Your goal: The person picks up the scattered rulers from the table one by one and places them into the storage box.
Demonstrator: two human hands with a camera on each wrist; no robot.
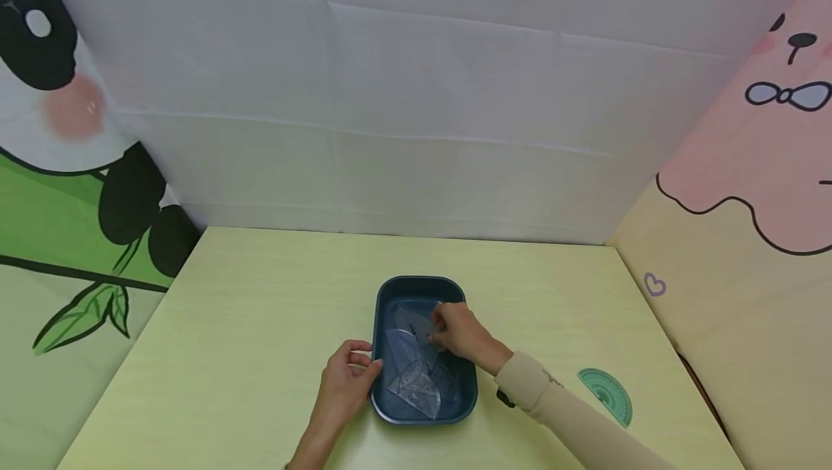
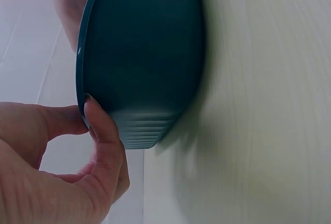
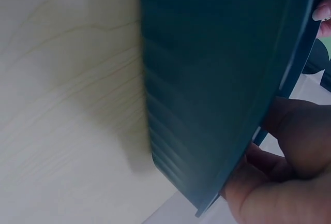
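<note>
A dark blue plastic bin [image 1: 425, 416] stands on the table with several clear plastic drawing pieces inside. One is a clear triangular set square [image 1: 416, 392] near its front end. My left hand [image 1: 351, 376] pinches the bin's left rim between thumb and fingers, as the left wrist view also shows. Reaching over the right rim, my right hand [image 1: 458, 329] has its curled fingers on a clear, pointed set square [image 1: 411, 320] towards the back. In the right wrist view, the bin wall [image 3: 217, 79] hides those fingertips.
A green protractor [image 1: 607, 394] lies on the pale yellow table [image 1: 273, 297], to the right of the bin and beside the right sleeve [image 1: 552, 398]. White cloth [image 1: 390, 94] hangs behind the table, with printed cloths at both sides.
</note>
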